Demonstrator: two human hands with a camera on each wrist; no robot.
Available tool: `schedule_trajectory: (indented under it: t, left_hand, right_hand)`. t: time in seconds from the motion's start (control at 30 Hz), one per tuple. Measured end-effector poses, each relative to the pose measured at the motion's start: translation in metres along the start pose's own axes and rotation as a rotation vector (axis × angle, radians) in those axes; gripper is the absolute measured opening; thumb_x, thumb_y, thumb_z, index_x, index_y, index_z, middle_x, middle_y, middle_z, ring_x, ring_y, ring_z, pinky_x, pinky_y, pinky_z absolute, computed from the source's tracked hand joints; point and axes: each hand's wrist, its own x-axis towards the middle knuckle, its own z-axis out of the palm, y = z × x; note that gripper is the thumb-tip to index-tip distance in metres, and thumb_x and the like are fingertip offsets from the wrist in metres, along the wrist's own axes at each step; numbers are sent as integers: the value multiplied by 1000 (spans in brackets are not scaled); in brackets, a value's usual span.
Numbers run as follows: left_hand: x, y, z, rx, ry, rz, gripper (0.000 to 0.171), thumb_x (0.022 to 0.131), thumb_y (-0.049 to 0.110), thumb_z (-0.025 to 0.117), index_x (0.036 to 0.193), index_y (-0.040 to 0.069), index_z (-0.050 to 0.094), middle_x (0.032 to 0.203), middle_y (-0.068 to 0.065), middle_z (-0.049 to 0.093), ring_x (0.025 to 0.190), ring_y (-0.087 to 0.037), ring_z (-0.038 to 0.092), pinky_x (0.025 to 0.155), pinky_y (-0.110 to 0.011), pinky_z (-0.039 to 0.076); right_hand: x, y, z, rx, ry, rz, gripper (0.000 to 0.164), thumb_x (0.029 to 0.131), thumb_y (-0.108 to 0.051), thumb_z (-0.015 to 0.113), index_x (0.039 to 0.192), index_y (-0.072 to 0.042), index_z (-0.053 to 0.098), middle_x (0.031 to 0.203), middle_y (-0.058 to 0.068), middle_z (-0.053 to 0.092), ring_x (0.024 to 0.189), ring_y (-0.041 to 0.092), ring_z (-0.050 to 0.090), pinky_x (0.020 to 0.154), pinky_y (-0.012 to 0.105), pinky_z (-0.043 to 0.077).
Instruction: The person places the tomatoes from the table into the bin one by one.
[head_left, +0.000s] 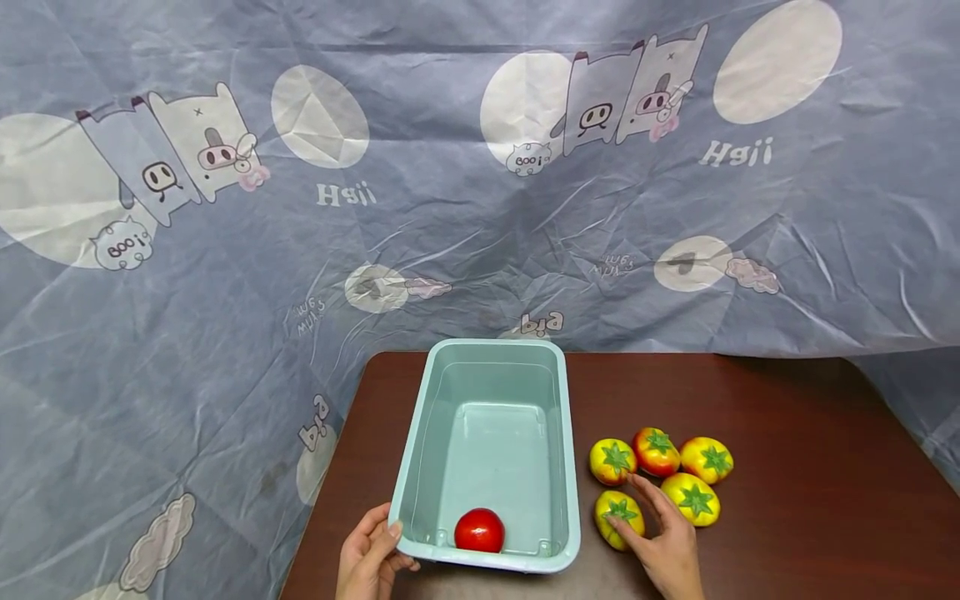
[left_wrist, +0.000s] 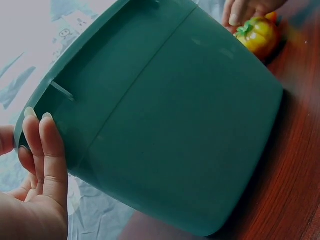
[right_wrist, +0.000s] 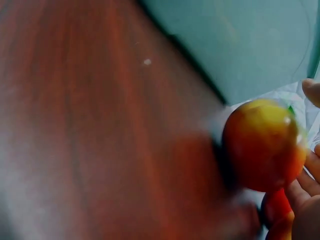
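My left hand (head_left: 367,554) grips the near left corner of a pale green plastic bin (head_left: 572,467), thumb over the rim and fingers beneath it, as the left wrist view also shows. Inside the bin, at its near end, lies a shiny red tomato (head_left: 479,531). To the right of the bin my right hand (head_left: 667,542) spreads over a yellow tomato (head_left: 619,505) with a green star-shaped leaf top. In the right wrist view the thumb stands apart from a yellow and red tomato (right_wrist: 262,147), with the other fingers close along its far side.
Several more yellow and red tomatoes cluster just beyond my right hand, among them a red-orange one (head_left: 656,451) and a yellow one (head_left: 707,460). Everything stands on a dark brown wooden table (head_left: 810,483). A grey-blue printed cloth (head_left: 450,225) hangs behind its far edge.
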Motion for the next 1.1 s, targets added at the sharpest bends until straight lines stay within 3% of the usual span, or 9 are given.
schedule_trajectory:
  t: [0.17, 0.3, 0.6, 0.8, 1.1]
  left_hand:
    - [0, 0, 0, -7, 2, -5, 25, 99, -2, 42, 115, 10, 57, 92, 2, 71, 67, -8, 67, 58, -23, 59]
    - [0, 1, 0, -5, 2, -8, 24, 99, -2, 43, 115, 9, 57, 92, 1, 71, 67, -8, 66, 58, -24, 59]
    - [0, 1, 0, -13, -14, 2, 24, 99, -3, 42, 116, 7, 55, 93, 2, 71, 68, -8, 66, 58, -23, 59]
    - [-1, 0, -1, -20, 0, 0, 24, 99, -2, 42, 116, 8, 56, 93, 0, 71, 67, -9, 66, 58, -24, 59]
    - [-1, 0, 0, -15, 0, 9, 23, 99, -2, 41, 118, 3, 53, 92, -1, 70, 67, -8, 66, 58, -23, 59]
  right_hand:
    - [-6, 10, 3, -87, -30, 11, 79, 66, -25, 90, 136, -16, 54, 131, 6, 61, 114, -22, 41, 94, -8, 27]
    - [-10, 16, 6, -118, -25, -20, 83, 63, -27, 92, 136, -16, 55, 130, 6, 61, 114, -24, 37, 94, -9, 22]
    - [-15, 22, 10, -30, -59, -8, 87, 61, -17, 93, 138, -14, 52, 131, 5, 58, 113, -18, 43, 95, -5, 31]
    - [-17, 24, 12, -58, -59, -24, 89, 59, -20, 94, 137, -12, 53, 129, 4, 58, 110, -18, 42, 93, -5, 31]
    - [-14, 6, 8, 26, -104, 30, 85, 63, -16, 91, 138, -13, 51, 131, 6, 57, 109, -20, 44, 91, -6, 35]
